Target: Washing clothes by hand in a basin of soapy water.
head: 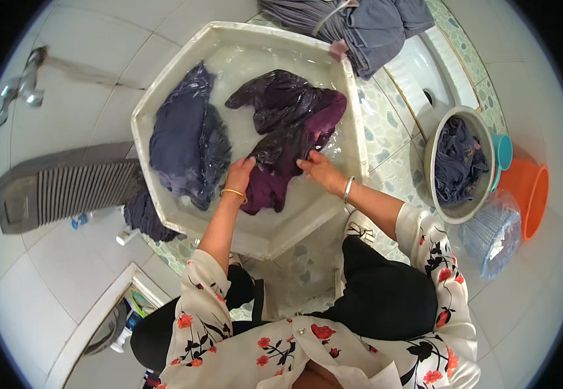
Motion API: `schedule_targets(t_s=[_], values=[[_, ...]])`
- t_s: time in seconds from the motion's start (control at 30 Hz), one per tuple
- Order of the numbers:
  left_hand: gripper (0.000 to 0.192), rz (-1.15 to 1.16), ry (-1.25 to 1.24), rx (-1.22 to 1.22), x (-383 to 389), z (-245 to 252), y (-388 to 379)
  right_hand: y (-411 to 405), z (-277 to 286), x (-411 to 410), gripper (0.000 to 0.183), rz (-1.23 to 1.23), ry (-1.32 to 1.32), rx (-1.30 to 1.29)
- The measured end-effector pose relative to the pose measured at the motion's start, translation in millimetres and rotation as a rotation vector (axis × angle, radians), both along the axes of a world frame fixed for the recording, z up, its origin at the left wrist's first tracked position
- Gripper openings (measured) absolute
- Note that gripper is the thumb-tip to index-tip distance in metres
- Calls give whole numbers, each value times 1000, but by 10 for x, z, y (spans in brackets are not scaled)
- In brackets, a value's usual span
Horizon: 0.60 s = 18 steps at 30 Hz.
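Observation:
A wet dark purple garment [281, 146] floats spread out in a large white angular tub [359, 121] of cloudy water. My left hand [240, 171] grips its near left edge, thumb on top. On its right side my right hand [319, 169] pinches another part of the cloth between thumb and fingers. Left of the purple garment lies a soaked dark blue cloth [184, 136], partly under water, touched by neither hand. The undersides of both grips are hidden.
A grey ribbed washboard [87, 192] and dark cloth [147, 216] are left of the tub. Grey-blue textiles [359, 29] lie beyond it. At right stand a metal basin [430, 170] of wet cloth, a teal dipper [503, 150] and an orange bucket [537, 194]. A tap [26, 87] juts from the left wall.

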<state>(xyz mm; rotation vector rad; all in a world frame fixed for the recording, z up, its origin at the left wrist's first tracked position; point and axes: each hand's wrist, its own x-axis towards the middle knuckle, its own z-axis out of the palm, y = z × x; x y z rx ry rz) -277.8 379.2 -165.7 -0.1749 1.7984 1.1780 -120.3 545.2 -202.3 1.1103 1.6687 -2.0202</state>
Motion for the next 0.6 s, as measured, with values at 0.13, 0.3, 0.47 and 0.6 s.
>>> schedule_targets(t_s=[0.13, 0.3, 0.47, 0.6], values=[[33, 224, -195, 185, -227, 321, -32, 116, 505, -299, 15, -455, 153, -408], [22, 4, -67, 247, -462, 821, -61, 534, 1161, -479, 17, -423, 270, -180], [14, -14, 129, 314, -650, 1183, 137, 737, 1801, -754, 20, -467, 316, -199], [13, -47, 375, 336, -720, 1443, 268, 941, 2051, -990, 20, -461, 305, -186]])
